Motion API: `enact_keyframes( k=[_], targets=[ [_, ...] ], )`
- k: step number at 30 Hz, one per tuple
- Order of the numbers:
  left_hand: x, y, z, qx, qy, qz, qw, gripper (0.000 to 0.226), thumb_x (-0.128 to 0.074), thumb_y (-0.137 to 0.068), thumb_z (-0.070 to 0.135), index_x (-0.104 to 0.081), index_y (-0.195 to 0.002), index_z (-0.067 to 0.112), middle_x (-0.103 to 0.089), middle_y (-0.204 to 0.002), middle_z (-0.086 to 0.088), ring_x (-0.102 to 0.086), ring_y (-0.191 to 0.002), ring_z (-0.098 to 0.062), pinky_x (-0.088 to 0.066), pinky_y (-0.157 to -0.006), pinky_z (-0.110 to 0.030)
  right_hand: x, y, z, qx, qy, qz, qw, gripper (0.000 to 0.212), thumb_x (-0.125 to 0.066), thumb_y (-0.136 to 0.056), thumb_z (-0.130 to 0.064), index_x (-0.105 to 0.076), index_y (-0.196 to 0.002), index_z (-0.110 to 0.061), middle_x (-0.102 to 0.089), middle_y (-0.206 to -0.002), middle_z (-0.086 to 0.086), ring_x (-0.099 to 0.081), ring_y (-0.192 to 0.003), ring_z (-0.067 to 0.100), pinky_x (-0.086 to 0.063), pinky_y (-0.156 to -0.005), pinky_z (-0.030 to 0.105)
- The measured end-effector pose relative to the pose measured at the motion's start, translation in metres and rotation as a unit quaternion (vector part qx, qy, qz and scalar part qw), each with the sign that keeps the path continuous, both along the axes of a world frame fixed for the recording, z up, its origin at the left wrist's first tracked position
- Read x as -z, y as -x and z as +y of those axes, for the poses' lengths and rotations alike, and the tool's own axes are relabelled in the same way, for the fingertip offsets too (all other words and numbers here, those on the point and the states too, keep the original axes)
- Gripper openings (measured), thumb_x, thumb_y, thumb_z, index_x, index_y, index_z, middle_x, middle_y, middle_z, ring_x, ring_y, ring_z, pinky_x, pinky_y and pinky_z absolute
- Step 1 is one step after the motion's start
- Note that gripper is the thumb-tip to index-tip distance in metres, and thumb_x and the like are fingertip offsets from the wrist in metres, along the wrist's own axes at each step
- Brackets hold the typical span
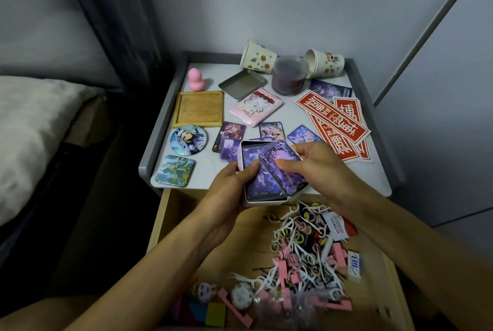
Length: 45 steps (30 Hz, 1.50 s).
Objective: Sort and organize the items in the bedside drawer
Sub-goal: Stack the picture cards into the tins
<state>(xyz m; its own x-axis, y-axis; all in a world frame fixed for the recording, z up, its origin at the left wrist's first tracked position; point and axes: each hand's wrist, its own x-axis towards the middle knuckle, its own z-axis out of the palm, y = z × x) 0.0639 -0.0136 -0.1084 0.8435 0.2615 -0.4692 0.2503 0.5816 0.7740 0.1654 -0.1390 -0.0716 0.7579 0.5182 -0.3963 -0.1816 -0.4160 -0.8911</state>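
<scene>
Two grips: left hand (229, 186) holds tin (266, 202), right hand (316, 167) pinches card (290, 181), stickers (336, 119) beside.

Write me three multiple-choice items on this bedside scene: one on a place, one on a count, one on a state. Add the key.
1. Where is the pink sponge?
A. in the drawer
B. back left of the tabletop
C. on the bed

2. How many paper cups are on the tabletop?
A. two
B. one
C. four

3. What is the right hand doing?
A. hanging empty
B. gripping a cup
C. pinching a purple card

Key: 1 B, it stands just behind the wooden frame. 2 A, both lie tipped over by the back rim. 3 C, thumb and fingers pinch it over the box that the left hand holds.
</scene>
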Motion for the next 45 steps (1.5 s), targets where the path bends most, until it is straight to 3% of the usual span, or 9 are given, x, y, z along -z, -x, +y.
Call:
enact_keyframes(
  k=[12,20,24,28,32,35,37,40,45],
  targets=[
    [0.001,0.001,0.001,-0.037,-0.007,0.005,0.999,0.031,-0.055,-0.099,0.019,-0.059,-0.126,0.004,-0.074,-0.107,-0.012,-0.073,-0.089,-0.02,-0.06,-0.066,-0.03,-0.002,0.004,-0.002,-0.045,0.072,-0.182,0.98,0.018,-0.057,-0.097,-0.024,-0.07,-0.09,-0.013,-0.073,-0.085,0.011,-0.071,-0.074,0.025,-0.057,-0.073,0.045],
    [-0.002,0.004,-0.003,0.001,-0.012,-0.012,1.0,0.035,-0.056,-0.097,0.021,-0.056,-0.127,0.002,-0.073,-0.11,-0.014,-0.072,-0.094,-0.025,-0.061,-0.077,-0.036,-0.003,-0.001,-0.006,-0.059,-0.016,-0.016,0.998,0.013,-0.059,-0.096,-0.016,-0.068,-0.09,-0.008,-0.074,-0.077,0.004,-0.071,-0.066,0.012,-0.052,-0.055,0.021],
    [-0.002,0.005,-0.006,0.009,-0.032,-0.016,0.999,0.035,-0.058,-0.096,0.02,-0.055,-0.126,0.002,-0.073,-0.11,-0.015,-0.072,-0.097,-0.028,-0.06,-0.081,-0.039,0.006,0.004,-0.001,-0.075,0.007,-0.103,0.992,0.014,-0.067,-0.091,-0.018,-0.063,-0.086,-0.005,-0.074,-0.08,0.009,-0.071,-0.065,0.025,-0.051,-0.047,0.026],
    [0.001,0.005,-0.006,0.001,-0.054,-0.004,0.999,0.034,-0.06,-0.096,0.019,-0.057,-0.126,0.004,-0.072,-0.112,-0.016,-0.069,-0.104,-0.033,-0.057,-0.088,-0.045,0.011,0.011,0.004,-0.099,0.07,-0.222,0.968,0.016,-0.069,-0.089,-0.026,-0.063,-0.084,-0.011,-0.07,-0.069,0.001,-0.063,-0.05,0.004,-0.049,-0.046,0.022],
    [-0.004,0.004,0.005,-0.053,-0.061,-0.004,0.997,0.028,-0.057,-0.097,0.018,-0.059,-0.122,0.004,-0.074,-0.105,-0.013,-0.073,-0.091,-0.024,-0.06,-0.069,-0.031,0.011,0.002,0.003,-0.062,0.071,-0.351,0.932,0.012,-0.064,-0.093,-0.027,-0.065,-0.097,-0.017,-0.066,-0.084,-0.009,-0.061,-0.065,-0.001,-0.049,-0.056,0.012],
    [-0.007,0.002,0.026,-0.149,-0.042,0.001,0.988,0.021,-0.057,-0.097,0.015,-0.063,-0.115,0.006,-0.077,-0.096,-0.008,-0.074,-0.079,-0.018,-0.058,-0.069,-0.033,0.02,-0.015,0.001,-0.129,0.122,-0.483,0.857,0.035,-0.058,-0.096,-0.032,-0.059,-0.128,-0.018,-0.062,-0.122,-0.001,-0.06,-0.105,0.009,-0.053,-0.091,0.03],
    [-0.009,0.0,0.038,-0.198,-0.027,-0.001,0.98,0.02,-0.057,-0.097,0.015,-0.064,-0.113,0.008,-0.077,-0.093,-0.007,-0.073,-0.075,-0.017,-0.058,-0.072,-0.036,0.033,-0.017,0.002,-0.253,0.216,-0.479,0.812,0.06,-0.049,-0.098,-0.046,-0.033,-0.151,-0.024,-0.031,-0.156,-0.004,-0.029,-0.143,0.017,-0.023,-0.118,0.037],
    [-0.011,0.0,0.043,-0.206,-0.023,-0.001,0.978,0.018,-0.058,-0.097,0.017,-0.065,-0.111,0.009,-0.076,-0.088,-0.004,-0.072,-0.071,-0.015,-0.058,-0.068,-0.032,0.058,-0.016,-0.001,-0.35,0.255,-0.474,0.767,0.07,-0.032,-0.098,-0.058,-0.009,-0.157,-0.026,0.002,-0.163,-0.008,0.007,-0.15,0.013,0.001,-0.123,0.036],
    [-0.01,0.002,0.041,-0.186,-0.037,0.003,0.982,0.029,-0.06,-0.096,0.019,-0.062,-0.121,0.005,-0.077,-0.095,-0.007,-0.072,-0.075,-0.017,-0.053,-0.074,-0.035,0.06,-0.018,-0.025,-0.267,0.192,-0.544,0.772,0.061,-0.052,-0.093,-0.052,-0.048,-0.143,-0.016,-0.053,-0.143,0.001,-0.047,-0.133,0.018,-0.022,-0.113,0.028]
  ],
)
